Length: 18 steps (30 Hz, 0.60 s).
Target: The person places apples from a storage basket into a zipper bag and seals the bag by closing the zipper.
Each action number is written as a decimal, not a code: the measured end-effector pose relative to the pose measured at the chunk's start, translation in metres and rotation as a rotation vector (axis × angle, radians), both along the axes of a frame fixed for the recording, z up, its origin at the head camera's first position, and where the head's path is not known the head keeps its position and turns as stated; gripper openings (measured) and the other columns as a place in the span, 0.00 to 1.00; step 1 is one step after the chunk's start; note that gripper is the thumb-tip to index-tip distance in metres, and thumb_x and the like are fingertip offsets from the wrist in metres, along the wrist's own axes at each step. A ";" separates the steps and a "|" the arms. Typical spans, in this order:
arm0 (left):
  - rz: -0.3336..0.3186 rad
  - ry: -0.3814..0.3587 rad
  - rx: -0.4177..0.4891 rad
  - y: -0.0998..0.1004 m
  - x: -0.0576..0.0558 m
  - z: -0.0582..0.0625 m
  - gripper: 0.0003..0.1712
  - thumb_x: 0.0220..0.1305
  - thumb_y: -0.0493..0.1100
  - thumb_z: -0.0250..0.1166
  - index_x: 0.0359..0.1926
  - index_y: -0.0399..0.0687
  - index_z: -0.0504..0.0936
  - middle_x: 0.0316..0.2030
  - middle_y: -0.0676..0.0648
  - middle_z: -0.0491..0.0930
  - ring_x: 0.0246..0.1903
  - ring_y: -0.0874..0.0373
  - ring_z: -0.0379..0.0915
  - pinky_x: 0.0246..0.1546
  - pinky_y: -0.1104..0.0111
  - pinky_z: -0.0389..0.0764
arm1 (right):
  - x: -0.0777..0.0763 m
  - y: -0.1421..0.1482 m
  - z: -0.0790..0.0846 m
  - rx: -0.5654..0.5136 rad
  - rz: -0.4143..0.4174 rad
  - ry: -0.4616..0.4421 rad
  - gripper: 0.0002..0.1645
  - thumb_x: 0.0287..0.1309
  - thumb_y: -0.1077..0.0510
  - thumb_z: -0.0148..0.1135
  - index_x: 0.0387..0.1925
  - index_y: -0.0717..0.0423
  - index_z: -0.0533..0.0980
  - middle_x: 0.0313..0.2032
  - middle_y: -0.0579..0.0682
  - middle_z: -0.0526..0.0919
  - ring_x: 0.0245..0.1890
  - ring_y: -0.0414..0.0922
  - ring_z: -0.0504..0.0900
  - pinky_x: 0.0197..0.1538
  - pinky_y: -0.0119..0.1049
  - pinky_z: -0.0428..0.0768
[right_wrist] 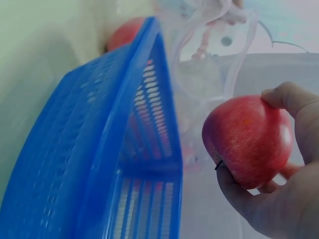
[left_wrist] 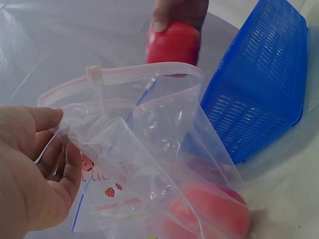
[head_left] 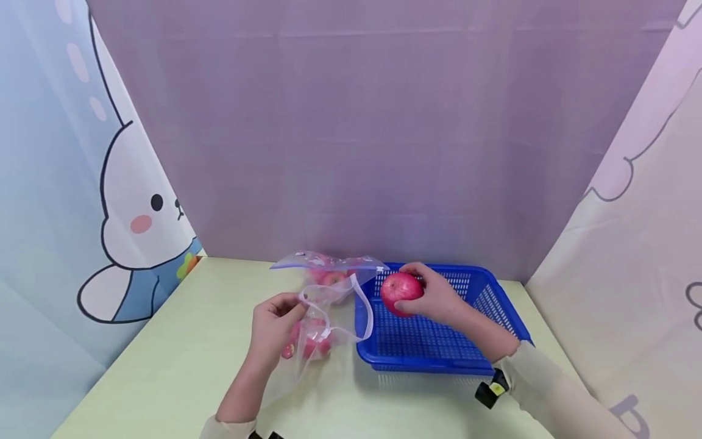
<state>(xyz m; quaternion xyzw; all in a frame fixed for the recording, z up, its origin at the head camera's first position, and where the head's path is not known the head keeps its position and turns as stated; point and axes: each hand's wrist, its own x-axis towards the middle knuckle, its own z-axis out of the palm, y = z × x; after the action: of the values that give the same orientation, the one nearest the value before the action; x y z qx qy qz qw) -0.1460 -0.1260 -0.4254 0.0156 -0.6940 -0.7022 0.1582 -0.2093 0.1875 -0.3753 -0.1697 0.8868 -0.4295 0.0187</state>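
My left hand (head_left: 274, 326) pinches the rim of a clear zip bag (left_wrist: 159, 129), whose mouth gapes towards the basket. Strawberry prints show on the plastic, and a red apple (left_wrist: 209, 211) shows through its lower part. In my right hand (head_left: 439, 299) is another red apple (head_left: 400, 294), gripped between thumb and fingers over the left part of the blue basket (head_left: 439, 366). From the right wrist, this apple (right_wrist: 249, 139) appears beside the basket rim, with the open bag mouth (right_wrist: 234, 84) beyond it.
Behind the held bag lies a second clear zip bag (head_left: 323, 262) with red apples inside. The perforated basket stands on the right of the pale yellow table (head_left: 181, 353). A purple-grey curtain (head_left: 351, 152) rises at the back, with printed cloths at both sides.
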 end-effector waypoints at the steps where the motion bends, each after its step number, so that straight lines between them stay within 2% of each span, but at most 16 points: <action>1: -0.001 -0.004 -0.001 0.000 0.001 0.000 0.06 0.60 0.30 0.66 0.39 0.35 0.85 0.31 0.42 0.82 0.30 0.54 0.74 0.28 0.72 0.77 | 0.001 -0.003 0.001 -0.021 -0.008 -0.005 0.45 0.40 0.53 0.81 0.60 0.49 0.67 0.54 0.54 0.75 0.54 0.57 0.74 0.42 0.47 0.83; 6: -0.002 0.009 -0.006 0.002 0.002 -0.001 0.06 0.59 0.30 0.66 0.38 0.35 0.85 0.30 0.42 0.81 0.28 0.55 0.73 0.27 0.72 0.77 | 0.007 -0.017 0.003 -0.102 -0.011 -0.028 0.44 0.41 0.53 0.81 0.58 0.52 0.67 0.54 0.54 0.75 0.54 0.56 0.74 0.43 0.47 0.82; 11: 0.000 0.025 -0.013 0.003 0.003 -0.001 0.05 0.59 0.29 0.66 0.37 0.35 0.85 0.30 0.41 0.81 0.27 0.56 0.72 0.25 0.73 0.76 | 0.013 -0.035 0.000 -0.153 0.007 -0.052 0.43 0.39 0.55 0.81 0.58 0.48 0.68 0.53 0.50 0.75 0.54 0.54 0.73 0.41 0.45 0.83; 18: 0.000 0.009 -0.025 0.004 0.005 0.002 0.05 0.60 0.30 0.66 0.38 0.36 0.85 0.31 0.40 0.81 0.28 0.55 0.73 0.27 0.71 0.77 | 0.018 -0.057 -0.008 -0.148 0.046 -0.022 0.40 0.38 0.54 0.82 0.55 0.45 0.71 0.50 0.47 0.76 0.51 0.52 0.75 0.38 0.43 0.83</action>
<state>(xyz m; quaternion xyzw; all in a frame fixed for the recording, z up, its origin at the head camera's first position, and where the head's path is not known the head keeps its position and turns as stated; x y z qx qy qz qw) -0.1405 -0.1224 -0.4238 0.0104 -0.7021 -0.6935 0.1615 -0.1913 0.1310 -0.3831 -0.1864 0.8481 -0.4953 0.0256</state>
